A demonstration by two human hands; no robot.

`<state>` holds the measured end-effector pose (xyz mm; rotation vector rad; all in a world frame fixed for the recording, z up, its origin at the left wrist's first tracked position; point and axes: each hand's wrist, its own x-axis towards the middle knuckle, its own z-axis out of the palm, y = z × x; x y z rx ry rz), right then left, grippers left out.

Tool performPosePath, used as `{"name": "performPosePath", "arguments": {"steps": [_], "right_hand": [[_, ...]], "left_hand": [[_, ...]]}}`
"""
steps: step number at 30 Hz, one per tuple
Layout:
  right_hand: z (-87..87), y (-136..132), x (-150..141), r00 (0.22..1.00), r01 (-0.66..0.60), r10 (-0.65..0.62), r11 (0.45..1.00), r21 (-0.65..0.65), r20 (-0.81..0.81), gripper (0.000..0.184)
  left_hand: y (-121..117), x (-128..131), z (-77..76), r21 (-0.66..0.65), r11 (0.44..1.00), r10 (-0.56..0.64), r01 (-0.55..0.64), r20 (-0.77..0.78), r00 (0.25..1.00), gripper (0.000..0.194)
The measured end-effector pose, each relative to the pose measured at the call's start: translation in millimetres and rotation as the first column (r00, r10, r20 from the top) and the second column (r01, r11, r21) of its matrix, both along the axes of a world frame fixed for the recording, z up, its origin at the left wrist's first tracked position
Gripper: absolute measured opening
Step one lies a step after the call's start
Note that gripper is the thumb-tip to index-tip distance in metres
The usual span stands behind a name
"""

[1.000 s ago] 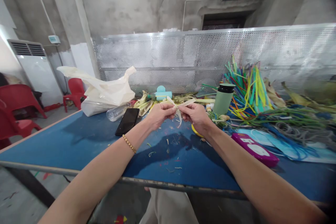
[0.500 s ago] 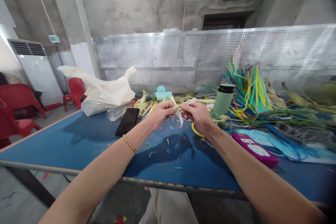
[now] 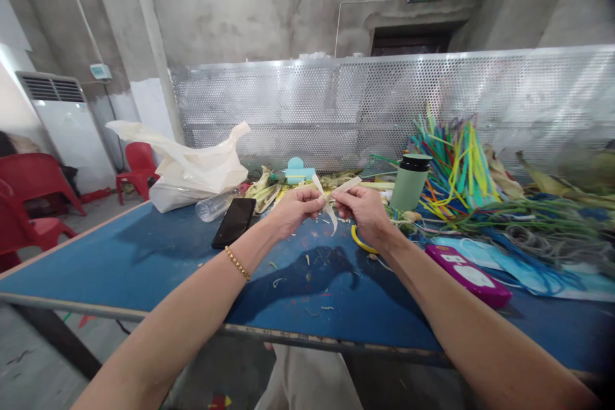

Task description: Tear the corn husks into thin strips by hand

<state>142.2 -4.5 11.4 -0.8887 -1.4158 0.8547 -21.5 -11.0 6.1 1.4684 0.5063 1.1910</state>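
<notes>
Both my hands are raised over the blue table (image 3: 144, 262), pinching pale strips of corn husk (image 3: 330, 213) between them. My left hand (image 3: 294, 210) is closed on one end, a gold bead bracelet on its wrist. My right hand (image 3: 364, 210) is closed on the other end, with a strip sticking up to the right. One strip hangs down between the two hands. Small husk scraps (image 3: 307, 269) lie on the table below them.
A black phone (image 3: 234, 222), a clear bottle (image 3: 216, 204) and a white plastic bag (image 3: 192, 170) sit at the left. A green flask (image 3: 409, 180), coloured plastic strips (image 3: 456, 163), a purple box (image 3: 466, 274), a yellow ring (image 3: 358, 241) and husks lie at the right. Red chairs (image 3: 29, 198) stand left.
My hands have shifted only slightly, staying pinched on the husk strips. The hanging strip has moved a little to the right.
</notes>
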Motion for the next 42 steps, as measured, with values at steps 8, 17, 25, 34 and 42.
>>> {"name": "performPosePath", "arguments": {"steps": [8, 17, 25, 34, 42], "right_hand": [[2.1, -5.2, -4.7, 0.994, 0.018, -0.026, 0.997, 0.081, 0.104, 0.026], [-2.4, -0.4, -4.4, 0.981, 0.025, -0.046, 0.993, 0.115, 0.186, 0.023], [3.6, -5.4, -3.7, 0.982, 0.052, -0.066, 0.995, 0.085, 0.178, 0.03], [1.1, -3.1, -2.5, 0.983, 0.052, -0.067, 0.994, 0.095, 0.168, 0.029], [2.6, 1.1, 1.8, 0.982, 0.078, -0.089, 0.994, 0.072, 0.165, 0.025]], "left_hand": [[-0.1, 2.2, -1.1, -0.051, 0.995, 0.081, -0.083, -0.037, 0.996, 0.03], [-1.3, 0.9, -1.7, -0.042, 0.99, 0.133, -0.137, -0.081, 0.988, 0.02], [-1.8, 0.2, 1.1, -0.063, 0.989, 0.124, -0.132, -0.117, 0.985, 0.017], [-2.2, 0.2, 2.5, -0.088, 0.989, 0.109, -0.121, -0.135, 0.985, 0.015], [8.6, -3.6, -7.2, 0.028, 0.997, 0.075, -0.072, -0.14, 0.987, 0.028]]}}
